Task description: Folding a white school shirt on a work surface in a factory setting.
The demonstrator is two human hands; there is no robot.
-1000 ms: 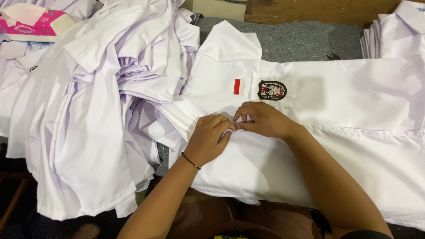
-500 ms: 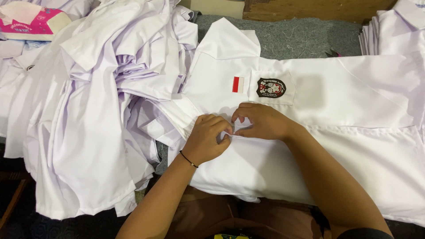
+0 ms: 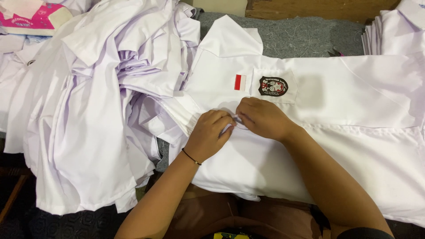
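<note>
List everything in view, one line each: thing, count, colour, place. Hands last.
Flat shirt: one, white, spread across the middle and right.
Flag patch: one, red and white, on the shirt's chest.
Badge: one, dark with red, on the pocket.
Shirt pile: one heap, white, left.
Folded stack: one, white, top right.
Packet: one, pink, top left.
Table cover: grey, top centre.
Wristband: one, black, left wrist.
Left hand: pinching the shirt front.
Right hand: pinching beside it.

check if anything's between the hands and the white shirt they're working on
Nothing visible is. The left hand and right hand both rest directly on the shirt, fingertips meeting on its front just below the badge. The shirt pile lies off to the left.
</note>
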